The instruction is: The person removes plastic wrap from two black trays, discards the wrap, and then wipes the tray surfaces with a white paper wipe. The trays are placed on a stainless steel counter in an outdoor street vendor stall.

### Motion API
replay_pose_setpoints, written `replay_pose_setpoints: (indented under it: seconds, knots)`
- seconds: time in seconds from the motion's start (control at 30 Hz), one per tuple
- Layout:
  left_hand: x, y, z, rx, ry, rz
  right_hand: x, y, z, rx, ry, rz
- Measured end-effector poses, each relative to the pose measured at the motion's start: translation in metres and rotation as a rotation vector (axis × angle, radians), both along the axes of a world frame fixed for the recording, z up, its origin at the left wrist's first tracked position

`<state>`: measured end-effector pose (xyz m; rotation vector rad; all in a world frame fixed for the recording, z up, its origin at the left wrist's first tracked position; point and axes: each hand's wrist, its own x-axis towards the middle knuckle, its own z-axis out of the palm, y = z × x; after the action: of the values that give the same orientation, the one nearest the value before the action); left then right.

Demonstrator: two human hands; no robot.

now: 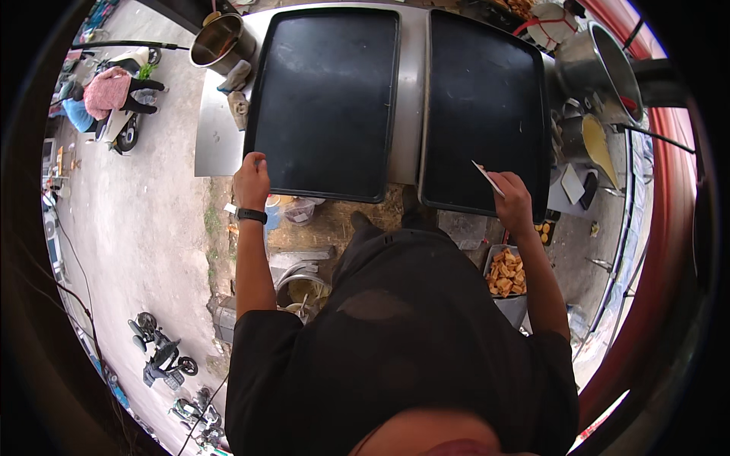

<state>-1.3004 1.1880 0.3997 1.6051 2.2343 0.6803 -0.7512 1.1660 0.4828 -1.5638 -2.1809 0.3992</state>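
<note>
Two black rectangular baking trays lie side by side on a metal table (407,102). At the near left corner of the left tray (328,108) is my left hand (252,178), a dark band on its wrist; its fingers are bent at the rim, and whether they grip it is unclear. My right hand (511,196) holds a thin, flat, pale scraper (486,176) over the near right part of the right tray (485,114). A few small pale specks and streaks mark the dark surface of the right tray.
A metal pot (223,43) and crumpled cloth gloves (236,94) are at the left. At the right are a large steel pot (599,74) and a container with yellow contents (597,142). Baked pieces (506,272) fill a tray below. People stand by a scooter (122,128).
</note>
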Motion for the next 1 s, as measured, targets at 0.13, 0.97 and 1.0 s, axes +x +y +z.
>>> replay_pose_setpoints:
  seconds: [0.13,0.97,1.0]
  knots:
    - [0.116,-0.023,0.02,-0.077,-0.338,-0.266,-0.001,-0.018,-0.012,-0.119,-0.134,0.13]
    - [0.279,-0.034,-0.034,-0.44,-0.551,-0.455,-0.022,0.263,-0.094,0.093,-0.276,0.182]
    - [0.278,-0.034,-0.032,-0.454,-0.533,-0.474,-0.017,0.291,-0.095,0.078,-0.29,0.161]
